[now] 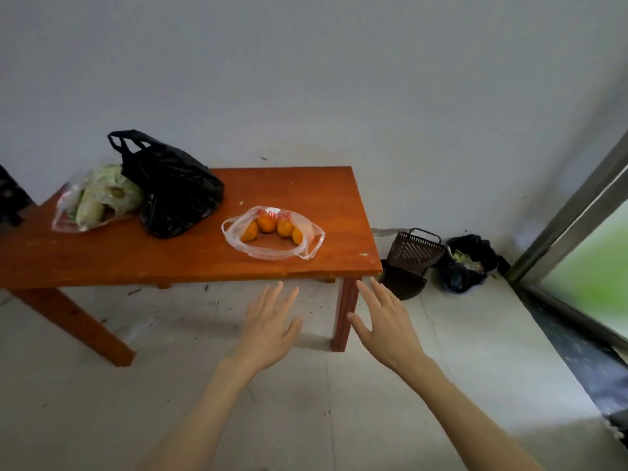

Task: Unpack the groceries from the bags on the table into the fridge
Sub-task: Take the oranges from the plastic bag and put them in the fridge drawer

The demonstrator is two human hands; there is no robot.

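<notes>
Left hand (pixel 268 326) and right hand (pixel 385 322) are both released, fingers straight and spread, grasping nothing, held at lower centre of the frame below the near edge of the orange table (pixel 190 263). On the table, left of centre, lie three bags: a clear bag of oranges (pixel 273 234) nearest the hands, a black bag (pixel 173 188) behind it, and a clear bag of greens (pixel 97 198) at far left, touching the black one.
</notes>
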